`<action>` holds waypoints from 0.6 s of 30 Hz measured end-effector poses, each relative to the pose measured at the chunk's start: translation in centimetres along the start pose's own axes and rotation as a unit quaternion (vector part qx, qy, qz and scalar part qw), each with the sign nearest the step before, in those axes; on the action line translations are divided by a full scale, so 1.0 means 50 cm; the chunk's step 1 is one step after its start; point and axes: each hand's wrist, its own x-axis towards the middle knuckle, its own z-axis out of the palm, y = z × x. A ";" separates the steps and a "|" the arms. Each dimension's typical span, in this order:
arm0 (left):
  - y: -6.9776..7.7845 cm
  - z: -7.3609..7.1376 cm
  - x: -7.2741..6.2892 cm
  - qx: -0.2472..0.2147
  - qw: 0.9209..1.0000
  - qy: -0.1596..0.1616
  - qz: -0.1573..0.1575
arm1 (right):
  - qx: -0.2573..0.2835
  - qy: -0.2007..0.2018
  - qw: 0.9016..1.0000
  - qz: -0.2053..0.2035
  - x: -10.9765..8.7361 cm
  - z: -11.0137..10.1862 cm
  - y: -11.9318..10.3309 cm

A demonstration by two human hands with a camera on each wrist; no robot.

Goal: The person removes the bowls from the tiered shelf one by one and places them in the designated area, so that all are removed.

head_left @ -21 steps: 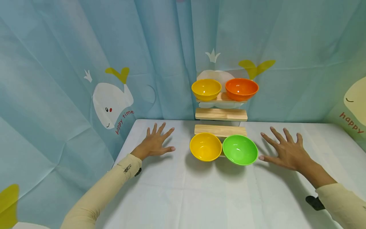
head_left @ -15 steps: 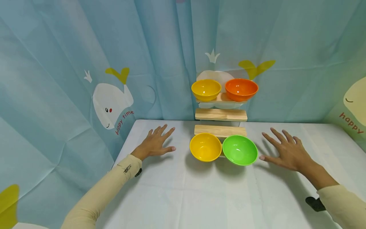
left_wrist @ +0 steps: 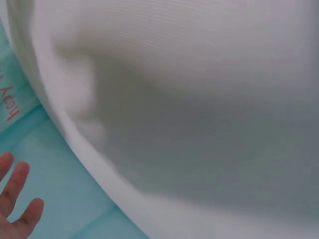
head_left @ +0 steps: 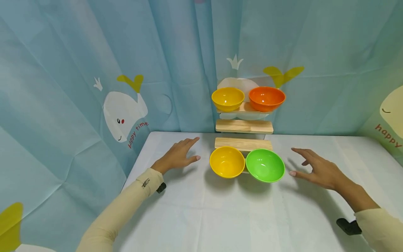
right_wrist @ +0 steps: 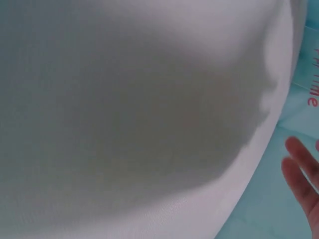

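Above the white table, my left hand (head_left: 177, 155) is apart from everything, left of the lower yellow bowl (head_left: 227, 162), its fingers extended and empty. On the other side, my right hand (head_left: 322, 170) hovers to the right of the green bowl (head_left: 265, 165), thumb and fingers spread apart, holding nothing. These two bowls sit side by side at the bottom of a wooden stepped rack (head_left: 244, 126). On its top step stand another yellow bowl (head_left: 228, 99) and an orange bowl (head_left: 267, 99). Each wrist view catches only some fingertips (left_wrist: 16, 179) at its edge and the hand's shadow.
A white cloth-covered table (head_left: 201, 217) spreads in front of the rack. Light blue curtains (head_left: 182, 70) with whale prints hang behind and at both sides. The rack's two middle steps lie between the upper and lower bowls.
Both hands have turned from spread flat to more sideways, with fingers closer together. The left hand has shifted right toward the lower yellow bowl; the right hand has moved slightly right. The bowls stay put.
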 end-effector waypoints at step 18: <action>0.032 -0.002 0.060 -0.207 0.978 0.014 0.010 | 0.241 0.018 0.968 -0.063 0.002 0.022 -0.030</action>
